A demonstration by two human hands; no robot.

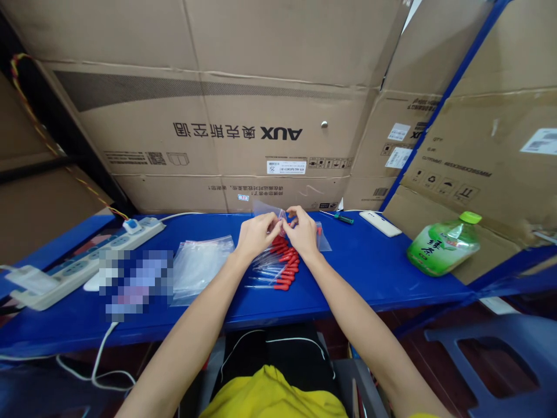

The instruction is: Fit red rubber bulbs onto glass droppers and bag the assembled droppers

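Both of my hands meet over the middle of the blue table [369, 267]. My left hand [256, 234] and my right hand [301, 231] each pinch the edge of a small clear plastic bag [270, 210] held just above the table. Under and in front of my hands lies a row of several glass droppers with red rubber bulbs [281, 268]. A stack of empty clear bags [198, 264] lies to the left of them.
A white power strip [82, 261] with its cable runs along the left. A green-handled screwdriver [342, 217], a white flat device [380, 223] and a green drink bottle [444, 244] lying on its side are to the right. Cardboard boxes [226, 133] wall the back.
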